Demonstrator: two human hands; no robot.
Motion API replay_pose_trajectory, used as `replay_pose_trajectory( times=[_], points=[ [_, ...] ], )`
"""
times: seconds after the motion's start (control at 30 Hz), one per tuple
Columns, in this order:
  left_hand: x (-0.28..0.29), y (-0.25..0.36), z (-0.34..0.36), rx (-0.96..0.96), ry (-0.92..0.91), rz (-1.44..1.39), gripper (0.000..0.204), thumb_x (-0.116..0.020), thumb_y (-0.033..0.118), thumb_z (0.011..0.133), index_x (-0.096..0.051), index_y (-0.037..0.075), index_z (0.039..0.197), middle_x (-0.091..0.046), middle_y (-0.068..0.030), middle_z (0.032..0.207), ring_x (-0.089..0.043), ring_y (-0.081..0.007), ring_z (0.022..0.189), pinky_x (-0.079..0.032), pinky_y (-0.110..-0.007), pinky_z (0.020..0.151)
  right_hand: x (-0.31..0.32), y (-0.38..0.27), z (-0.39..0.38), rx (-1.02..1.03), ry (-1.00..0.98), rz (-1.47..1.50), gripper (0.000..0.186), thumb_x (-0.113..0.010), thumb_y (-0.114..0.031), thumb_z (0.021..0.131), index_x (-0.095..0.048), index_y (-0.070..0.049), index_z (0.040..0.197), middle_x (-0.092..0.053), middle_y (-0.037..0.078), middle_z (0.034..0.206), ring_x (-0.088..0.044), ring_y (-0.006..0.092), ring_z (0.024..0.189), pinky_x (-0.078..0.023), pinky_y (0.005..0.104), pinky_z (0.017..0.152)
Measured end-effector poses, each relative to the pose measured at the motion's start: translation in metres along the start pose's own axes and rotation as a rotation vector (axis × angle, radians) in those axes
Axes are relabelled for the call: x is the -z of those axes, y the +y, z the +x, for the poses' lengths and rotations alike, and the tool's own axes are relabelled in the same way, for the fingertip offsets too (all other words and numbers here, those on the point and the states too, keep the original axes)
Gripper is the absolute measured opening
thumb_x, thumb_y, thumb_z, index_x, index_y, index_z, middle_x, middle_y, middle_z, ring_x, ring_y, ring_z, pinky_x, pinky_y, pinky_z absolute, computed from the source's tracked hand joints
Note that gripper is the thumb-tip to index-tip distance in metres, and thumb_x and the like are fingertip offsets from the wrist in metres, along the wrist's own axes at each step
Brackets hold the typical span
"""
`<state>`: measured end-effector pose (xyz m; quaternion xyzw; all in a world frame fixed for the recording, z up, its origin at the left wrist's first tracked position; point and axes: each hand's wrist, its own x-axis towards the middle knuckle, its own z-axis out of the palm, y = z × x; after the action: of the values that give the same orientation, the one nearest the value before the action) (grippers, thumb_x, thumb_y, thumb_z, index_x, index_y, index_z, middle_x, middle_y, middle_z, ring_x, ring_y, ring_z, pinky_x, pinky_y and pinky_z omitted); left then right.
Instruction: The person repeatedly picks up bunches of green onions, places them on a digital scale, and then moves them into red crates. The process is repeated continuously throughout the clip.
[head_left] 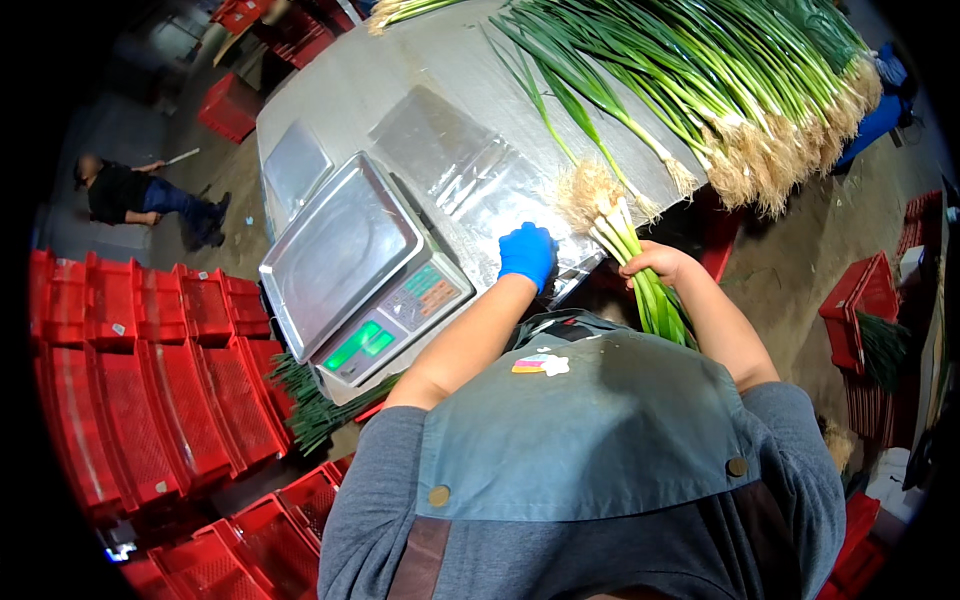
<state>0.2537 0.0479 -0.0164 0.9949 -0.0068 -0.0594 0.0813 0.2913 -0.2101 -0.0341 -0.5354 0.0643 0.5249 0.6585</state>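
Observation:
In my right hand (pixel 655 262) is a bunch of green onions (pixel 618 236), gripped round the stalks. Its tan roots point away from me over the table, and the green leaves hang down near my apron. My left hand (pixel 527 253), in a blue glove, is closed at the near end of a stack of clear plastic bags (pixel 478 185) lying flat on the metal table (pixel 440 60). The bag's edge runs under the curled fingers. Just left of this hand stands a digital scale (pixel 345 260) with a bare steel pan and a lit green display.
A large pile of green onions (pixel 770 130) covers the table's far right, with a few loose stalks beside it. Red crates (pixel 130 400) are stacked at the left, more (pixel 860 300) at the right. A person (pixel 135 195) is on the floor at far left.

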Motion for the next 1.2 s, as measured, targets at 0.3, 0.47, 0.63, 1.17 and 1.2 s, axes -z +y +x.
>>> replay_pose_trajectory(
  times=[0.3,0.47,0.63,1.17,1.2],
  points=[
    [0.012,-0.006,0.018,0.078,-0.314,-0.108,0.022,-0.057,0.023,0.075,-0.071,0.010,0.086,-0.065,-0.0164,0.097,-0.064,-0.0353,0.087,-0.051,-0.044,0.074,-0.006,-0.007,-0.005,-0.030,-0.008,-0.049,0.037,-0.067,0.001,0.069,-0.049,-0.005,0.101,-0.059,0.008,0.075,-0.062,0.0219,0.060,-0.053,0.0366,0.055],
    [0.005,-0.003,0.011,0.023,-0.060,-0.168,0.015,-0.060,0.012,0.072,-0.069,0.006,0.082,-0.064,-0.0216,0.088,-0.064,-0.0369,0.083,-0.051,-0.044,0.073,-0.009,-0.007,-0.006,-0.008,-0.001,-0.079,0.036,-0.065,0.003,0.070,-0.049,-0.005,0.101,-0.059,0.009,0.075,-0.062,0.0241,0.060,-0.053,0.0372,0.054],
    [-0.022,-0.010,0.007,0.024,-0.144,-0.517,0.028,-0.049,0.032,0.084,-0.067,0.011,0.088,-0.067,-0.0145,0.090,-0.063,-0.0322,0.079,-0.050,-0.040,0.069,-0.042,-0.019,-0.022,0.142,0.067,-0.343,0.031,-0.062,0.005,0.069,-0.050,-0.002,0.097,-0.056,0.008,0.073,-0.061,0.0220,0.059,-0.052,0.0351,0.054],
    [-0.029,-0.028,0.030,0.177,0.197,-1.022,0.024,-0.054,0.030,0.087,-0.059,0.006,0.083,-0.059,-0.0140,0.080,-0.056,-0.0271,0.072,-0.045,-0.037,0.067,-0.068,0.008,-0.003,0.005,0.319,-1.553,0.054,-0.069,-0.034,0.061,-0.056,0.002,0.099,-0.063,0.022,0.094,-0.061,0.0365,0.090,-0.049,0.0414,0.080],
    [-0.016,-0.019,0.026,0.083,0.258,-0.955,0.025,-0.055,0.031,0.087,-0.060,0.007,0.084,-0.060,-0.0145,0.081,-0.057,-0.0295,0.074,-0.045,-0.038,0.067,-0.070,0.004,-0.004,-0.003,0.313,-1.556,0.053,-0.069,-0.034,0.061,-0.057,0.002,0.098,-0.064,0.022,0.094,-0.061,0.0361,0.090,-0.049,0.0414,0.080]
  ],
)
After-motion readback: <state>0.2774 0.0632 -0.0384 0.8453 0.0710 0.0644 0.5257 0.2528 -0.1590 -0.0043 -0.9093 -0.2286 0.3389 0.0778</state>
